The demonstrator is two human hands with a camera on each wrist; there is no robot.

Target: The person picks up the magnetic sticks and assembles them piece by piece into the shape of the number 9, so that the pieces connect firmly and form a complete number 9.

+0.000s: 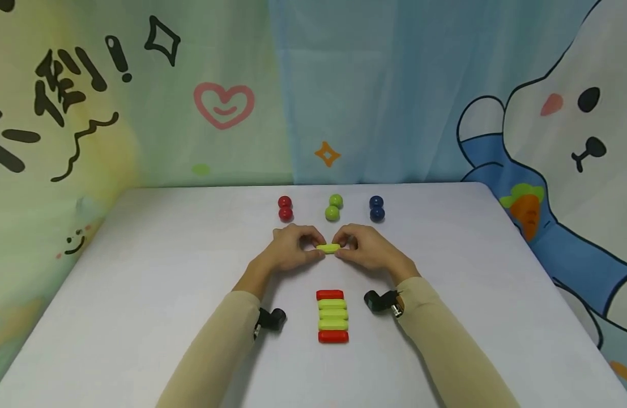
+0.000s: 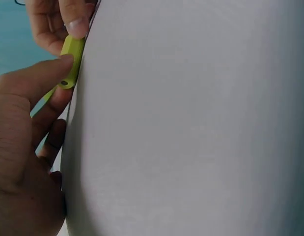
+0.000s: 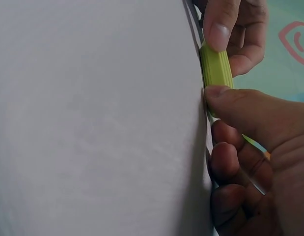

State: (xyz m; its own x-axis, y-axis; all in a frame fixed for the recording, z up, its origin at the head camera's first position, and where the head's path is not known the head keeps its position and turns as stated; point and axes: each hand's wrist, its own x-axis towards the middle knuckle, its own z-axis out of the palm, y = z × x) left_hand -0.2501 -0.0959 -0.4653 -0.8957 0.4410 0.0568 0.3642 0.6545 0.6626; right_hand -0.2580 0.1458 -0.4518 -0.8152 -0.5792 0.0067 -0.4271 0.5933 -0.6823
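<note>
Pale green and blue cloth with cartoon drawings hangs behind a white table in the head view. Beyond the hands, red balls, green balls and blue balls stand in three pairs. Between them and a column of five bars, red at both ends and yellow-green within, is a single yellow-green bar. Its long axis runs left to right, roughly parallel to the table's far edge and to the bars below it. The left hand pinches its left end, the right hand its right end.

From the left wrist, the bar stands steeply, its top leaning slightly right; a dark spot marks the near end, by the left thumb.

From the right wrist, it slants slightly the other way, grooves running lengthwise, with the right thumb on the near end. Whether it touches the table I cannot tell.
</note>
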